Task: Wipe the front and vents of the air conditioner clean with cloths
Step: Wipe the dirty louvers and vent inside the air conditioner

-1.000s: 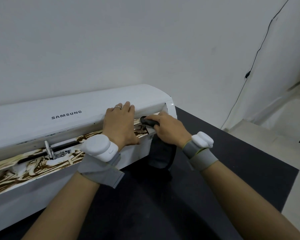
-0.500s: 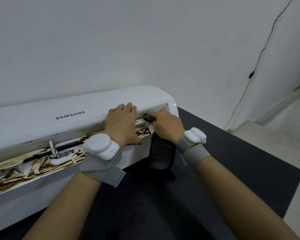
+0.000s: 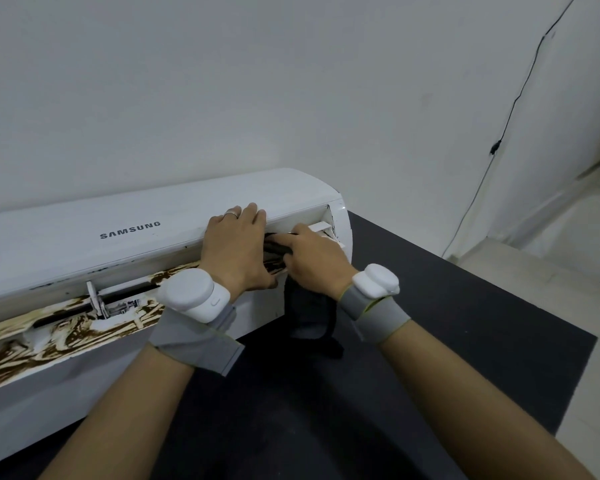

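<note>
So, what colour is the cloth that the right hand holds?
Black or very dark grey; the cloth hangs below the right hand in the head view.

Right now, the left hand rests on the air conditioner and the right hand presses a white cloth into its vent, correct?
The head view shows a black cloth, not white. Left hand on the air conditioner and right hand at its vent are correct.

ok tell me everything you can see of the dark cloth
The dark grey fabric cloth looks soft and limp. Its top is bunched into a roll that the right hand grips and presses into the vent slot near the right end of the white plastic air conditioner. The rest hangs crumpled down the unit's front, its lower corner seeming to reach the black mat. The left hand lies close beside the roll.
</note>
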`<state>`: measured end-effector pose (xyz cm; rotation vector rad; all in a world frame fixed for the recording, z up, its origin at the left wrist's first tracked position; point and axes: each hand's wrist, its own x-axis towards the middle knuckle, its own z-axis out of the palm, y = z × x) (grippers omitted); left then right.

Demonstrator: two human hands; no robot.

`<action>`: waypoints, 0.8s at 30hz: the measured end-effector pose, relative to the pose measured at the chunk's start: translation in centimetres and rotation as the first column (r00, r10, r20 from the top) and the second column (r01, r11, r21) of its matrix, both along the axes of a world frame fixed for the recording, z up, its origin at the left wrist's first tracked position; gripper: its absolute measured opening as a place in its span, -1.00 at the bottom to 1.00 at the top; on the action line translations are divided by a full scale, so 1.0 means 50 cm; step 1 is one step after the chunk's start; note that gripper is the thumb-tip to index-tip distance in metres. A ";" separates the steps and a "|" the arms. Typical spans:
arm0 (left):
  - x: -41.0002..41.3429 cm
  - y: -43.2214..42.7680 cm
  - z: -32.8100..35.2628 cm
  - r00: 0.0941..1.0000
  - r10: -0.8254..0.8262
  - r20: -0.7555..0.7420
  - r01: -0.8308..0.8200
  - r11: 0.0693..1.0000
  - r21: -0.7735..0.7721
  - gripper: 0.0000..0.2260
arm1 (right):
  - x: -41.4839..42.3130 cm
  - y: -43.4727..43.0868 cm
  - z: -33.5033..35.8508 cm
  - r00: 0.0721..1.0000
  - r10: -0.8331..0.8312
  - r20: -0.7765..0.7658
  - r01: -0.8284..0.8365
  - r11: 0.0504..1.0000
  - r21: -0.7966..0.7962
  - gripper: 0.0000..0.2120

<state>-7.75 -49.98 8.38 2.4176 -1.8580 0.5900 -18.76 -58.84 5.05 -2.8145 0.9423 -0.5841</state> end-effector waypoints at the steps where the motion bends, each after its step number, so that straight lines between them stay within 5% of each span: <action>1: 0.000 0.001 0.000 1.000 0.000 0.002 0.000 1.000 0.003 -0.10 | -0.013 -0.011 0.002 1.000 -0.020 0.001 0.020 1.000 0.005 -0.59; 5: 0.001 0.002 0.000 1.000 -0.007 0.002 0.007 1.000 0.001 -0.09 | -0.041 -0.048 0.009 0.965 -0.262 -0.002 0.261 0.964 -0.041 -0.65; 11: 0.001 -0.002 -0.002 1.000 0.004 0.013 -0.004 1.000 -0.003 -0.10 | 0.006 0.001 -0.011 0.999 -0.034 0.013 0.034 0.999 -0.004 -0.58; 17: 0.006 0.000 -0.003 1.000 -0.016 -0.008 0.016 1.000 -0.010 -0.07 | -0.065 -0.074 -0.001 0.920 -0.385 -0.070 0.380 0.922 -0.074 -0.60; 24: 0.004 -0.003 -0.007 1.000 0.005 0.024 -0.005 1.000 -0.016 -0.05 | -0.125 -0.058 -0.034 0.925 -0.371 -0.082 0.371 0.929 -0.023 -0.64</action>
